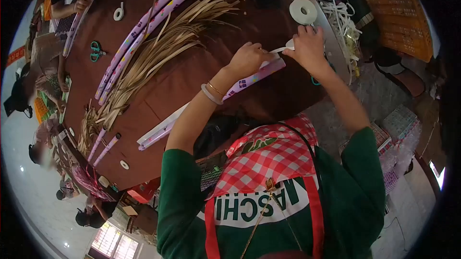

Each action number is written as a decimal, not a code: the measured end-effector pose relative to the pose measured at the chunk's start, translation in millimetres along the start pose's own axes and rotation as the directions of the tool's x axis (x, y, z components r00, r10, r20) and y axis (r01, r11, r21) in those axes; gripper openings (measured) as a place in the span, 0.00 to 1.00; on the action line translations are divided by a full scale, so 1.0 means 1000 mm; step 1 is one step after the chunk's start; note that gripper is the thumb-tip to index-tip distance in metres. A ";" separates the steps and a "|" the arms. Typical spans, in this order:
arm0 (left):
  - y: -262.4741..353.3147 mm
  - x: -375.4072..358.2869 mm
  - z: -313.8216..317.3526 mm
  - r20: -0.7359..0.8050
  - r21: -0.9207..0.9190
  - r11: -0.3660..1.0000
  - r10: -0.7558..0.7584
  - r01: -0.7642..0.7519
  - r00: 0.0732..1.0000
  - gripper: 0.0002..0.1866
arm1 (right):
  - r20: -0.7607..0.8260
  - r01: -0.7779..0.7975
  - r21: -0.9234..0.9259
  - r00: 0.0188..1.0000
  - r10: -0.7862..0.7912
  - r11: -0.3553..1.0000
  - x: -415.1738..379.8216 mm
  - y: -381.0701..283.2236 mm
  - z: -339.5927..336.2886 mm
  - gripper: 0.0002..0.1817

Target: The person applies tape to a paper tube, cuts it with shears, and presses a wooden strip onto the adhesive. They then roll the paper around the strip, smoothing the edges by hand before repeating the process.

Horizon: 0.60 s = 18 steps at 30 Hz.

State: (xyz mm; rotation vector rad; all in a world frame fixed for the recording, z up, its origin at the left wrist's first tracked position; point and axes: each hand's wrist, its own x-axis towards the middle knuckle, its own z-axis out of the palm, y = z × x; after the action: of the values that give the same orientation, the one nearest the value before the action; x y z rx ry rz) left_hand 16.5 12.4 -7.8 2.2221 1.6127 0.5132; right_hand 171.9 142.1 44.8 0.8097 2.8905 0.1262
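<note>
My left hand is closed on one end of a short strip of white tape. Just under that hand lies a long purple patterned tube with a white strip along its length. My right hand pinches the other end of the tape between thumb and fingers. Part of the white piece at its fingertips is hidden. A roll of white tape lies right beyond the right fingertips. Partly covered by my right forearm are green-handled scissors.
A bundle of dry leaf strips lies along two more purple patterned tubes on the brown table. Farther left are teal scissors and a small tape roll. Another person's hand holds a tube. White scraps hang at the right edge.
</note>
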 end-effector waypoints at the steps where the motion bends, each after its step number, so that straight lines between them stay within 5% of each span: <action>1: 0.003 0.002 0.003 -0.065 -0.010 1.000 -0.018 0.017 0.998 0.11 | 0.028 0.005 0.015 1.000 -0.005 1.000 0.000 0.000 0.000 0.23; 9: 0.014 -0.003 0.006 -0.125 0.030 0.999 -0.007 0.011 0.992 0.09 | 0.152 0.076 0.158 0.983 -0.101 0.984 -0.002 0.006 -0.004 0.15; 12: 0.014 -0.004 0.011 -0.186 0.013 1.000 -0.015 0.018 0.982 0.08 | 0.037 0.104 0.159 0.993 -0.111 0.982 0.001 0.011 0.010 0.15; 14: 0.015 -0.003 0.008 -0.138 -0.008 0.999 -0.049 0.049 0.989 0.08 | -0.181 0.175 0.198 0.974 -0.139 0.965 0.000 0.015 0.011 0.10; 18: 0.014 -0.002 0.012 -0.116 -0.016 0.995 -0.105 0.103 0.988 0.09 | -0.278 0.134 0.223 0.958 -0.069 0.966 -0.013 0.025 0.018 0.20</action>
State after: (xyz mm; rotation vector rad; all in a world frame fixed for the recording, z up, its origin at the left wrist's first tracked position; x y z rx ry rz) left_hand 33.4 5.6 -11.4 2.1228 1.7698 0.6305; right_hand 198.3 157.1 31.2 0.7253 3.2439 -0.1395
